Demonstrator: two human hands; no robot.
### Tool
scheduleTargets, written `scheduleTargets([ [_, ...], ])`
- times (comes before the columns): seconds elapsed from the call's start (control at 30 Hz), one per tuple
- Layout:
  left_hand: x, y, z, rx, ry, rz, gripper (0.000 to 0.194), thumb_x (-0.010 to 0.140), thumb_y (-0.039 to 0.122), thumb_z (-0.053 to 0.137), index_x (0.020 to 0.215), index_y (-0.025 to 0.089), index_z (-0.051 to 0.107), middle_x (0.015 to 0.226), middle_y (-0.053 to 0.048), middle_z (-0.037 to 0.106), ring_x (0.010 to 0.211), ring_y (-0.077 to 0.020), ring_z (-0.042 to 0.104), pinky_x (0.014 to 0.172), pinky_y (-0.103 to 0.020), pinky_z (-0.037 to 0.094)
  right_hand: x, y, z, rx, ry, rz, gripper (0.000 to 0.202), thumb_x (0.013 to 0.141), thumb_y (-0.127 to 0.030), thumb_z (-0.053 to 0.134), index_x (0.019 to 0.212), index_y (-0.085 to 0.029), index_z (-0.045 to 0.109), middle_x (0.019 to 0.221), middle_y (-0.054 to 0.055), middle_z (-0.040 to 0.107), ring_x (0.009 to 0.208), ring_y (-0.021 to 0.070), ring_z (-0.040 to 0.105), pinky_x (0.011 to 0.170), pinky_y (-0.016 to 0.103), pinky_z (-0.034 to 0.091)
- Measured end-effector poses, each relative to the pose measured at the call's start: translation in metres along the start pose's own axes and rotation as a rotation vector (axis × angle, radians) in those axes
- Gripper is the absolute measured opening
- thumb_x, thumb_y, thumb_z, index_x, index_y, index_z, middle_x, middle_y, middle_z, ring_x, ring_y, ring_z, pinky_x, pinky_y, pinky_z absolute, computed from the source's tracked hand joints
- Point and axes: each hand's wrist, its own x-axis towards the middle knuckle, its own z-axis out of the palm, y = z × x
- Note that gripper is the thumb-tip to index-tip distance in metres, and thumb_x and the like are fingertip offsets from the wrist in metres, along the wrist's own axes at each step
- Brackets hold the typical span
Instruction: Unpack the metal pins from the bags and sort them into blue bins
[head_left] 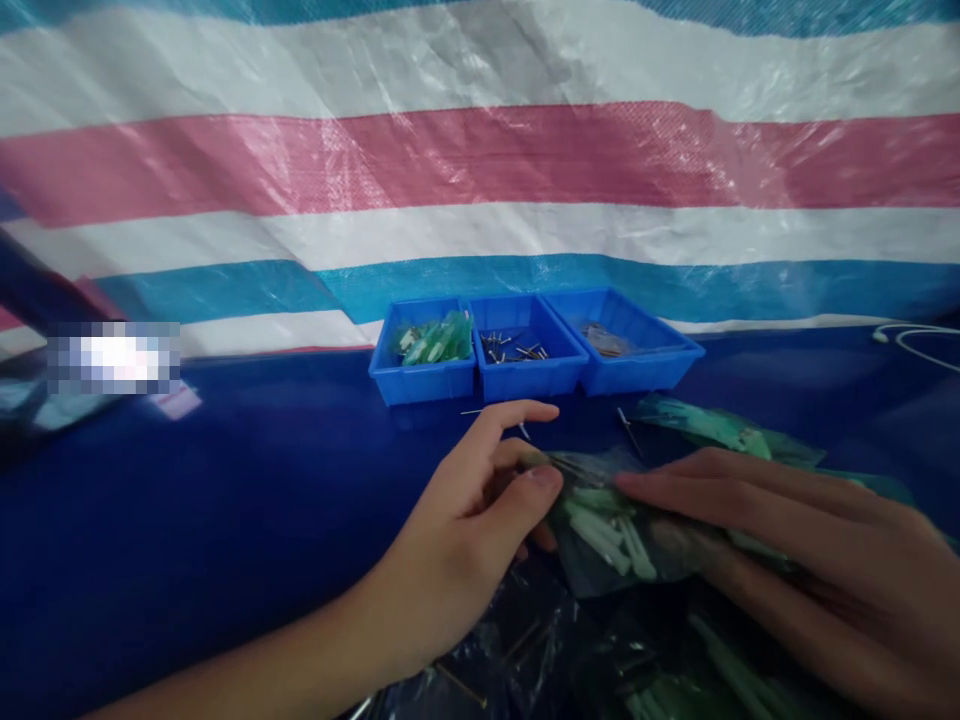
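A clear plastic bag (600, 540) with several white and pale green plastic pieces in it is held up between my two hands. My left hand (487, 510) pinches its left edge between thumb and curled fingers, the index finger stretched out above. My right hand (810, 540) grips the bag from the right, its long fingers lying over the top and another finger or the thumb beneath. Part of the bag is hidden by the right hand. Below it lie more clear bags (525, 640) with thin rods and greenish pieces, dark and hard to make out.
Three blue bins stand by the striped sheet: the left bin (427, 382) holds green bags, the middle bin (536, 378) metal screws or pins, the right bin (637, 372) a clear bag. Another green bag (735, 430) and a loose metal pin (628, 432) lie on the blue table (225, 520).
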Motion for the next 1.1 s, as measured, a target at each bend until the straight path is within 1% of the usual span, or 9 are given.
scheduleTargets([
  [0.17,0.0,-0.001,-0.002,0.026,-0.063,0.065,0.028,0.084,0.015,0.039,0.087,0.023,0.066,0.074,0.0,0.059,0.068,-0.0115,0.054,0.054,-0.019,0.04,0.003,-0.005,-0.003,0.102,0.022,0.138,0.025,0.088,-0.022,0.043,0.104,-0.033,0.057,0.084,-0.001,0.066,0.068,0.0139,0.064,0.048,0.018,0.05],
  [0.3,-0.001,-0.005,-0.003,0.115,-0.073,0.027,0.03,0.079,0.011,0.043,0.095,0.026,0.062,0.069,0.002,0.058,0.063,-0.0112,0.051,0.055,-0.02,0.04,0.009,-0.007,-0.006,0.237,0.054,0.312,0.014,0.083,-0.029,0.055,0.093,-0.033,0.064,0.07,-0.004,0.062,0.052,0.01,0.056,0.046,0.016,0.047],
  [0.47,-0.001,-0.003,-0.001,0.259,-0.028,0.065,0.016,0.083,0.034,0.054,0.094,0.024,0.061,0.071,0.002,0.055,0.062,-0.0107,0.049,0.051,-0.02,0.036,0.015,-0.007,-0.008,0.321,0.098,0.365,0.015,0.08,-0.033,0.057,0.071,-0.028,0.067,0.076,0.0,0.062,0.061,0.0112,0.059,0.049,0.014,0.048],
  [0.57,-0.001,0.0,0.0,0.299,-0.012,0.118,0.02,0.082,0.039,0.055,0.081,0.02,0.061,0.078,0.001,0.053,0.065,-0.0101,0.048,0.054,-0.021,0.035,0.016,-0.009,-0.007,0.462,0.042,0.459,0.023,0.081,-0.035,0.054,0.061,-0.025,0.062,0.063,-0.001,0.06,0.053,0.011,0.057,0.042,0.015,0.046],
  [0.67,-0.002,-0.001,-0.001,0.285,-0.026,0.082,0.018,0.081,0.038,0.057,0.086,0.021,0.061,0.078,0.001,0.054,0.065,-0.0106,0.049,0.055,-0.021,0.036,0.016,-0.01,-0.004,0.644,-0.01,0.617,0.013,0.079,-0.038,0.057,0.079,-0.027,0.063,0.053,-0.003,0.058,0.046,0.0114,0.054,0.037,0.016,0.044],
  [0.77,-0.003,-0.003,-0.002,0.19,-0.01,0.059,0.042,0.081,0.022,0.055,0.12,0.033,0.046,0.09,0.002,0.058,0.068,-0.0112,0.054,0.057,-0.022,0.04,0.017,-0.008,-0.002,0.776,0.031,0.726,0.04,0.076,-0.038,0.061,0.114,-0.027,0.053,0.051,-0.003,0.059,0.042,0.0125,0.054,0.034,0.017,0.043],
  [0.83,-0.004,-0.003,-0.002,0.178,-0.015,0.091,0.055,0.078,0.01,0.048,0.126,0.036,0.041,0.096,0.001,0.059,0.07,-0.0114,0.056,0.058,-0.022,0.041,0.017,-0.006,-0.002,0.813,0.061,0.746,0.035,0.076,-0.037,0.062,0.109,-0.026,0.056,0.049,-0.003,0.058,0.041,0.0122,0.054,0.034,0.017,0.043],
  [0.9,-0.003,-0.004,-0.003,0.243,-0.039,0.101,0.048,0.077,0.006,0.044,0.115,0.032,0.055,0.088,0.001,0.061,0.069,-0.0123,0.056,0.057,-0.022,0.041,0.016,-0.004,-0.001,0.845,0.046,0.736,0.018,0.077,-0.036,0.061,0.091,-0.025,0.063,0.051,-0.002,0.06,0.043,0.012,0.056,0.037,0.017,0.045],
  [1.1,-0.002,-0.002,-0.002,0.319,-0.007,0.096,0.019,0.082,0.027,0.054,0.095,0.025,0.067,0.081,0.0,0.065,0.067,-0.0132,0.056,0.056,-0.022,0.038,0.014,-0.001,-0.001,0.878,-0.033,0.643,0.02,0.082,-0.032,0.052,0.095,-0.025,0.064,0.067,0.004,0.067,0.056,0.0167,0.063,0.047,0.023,0.052],
])
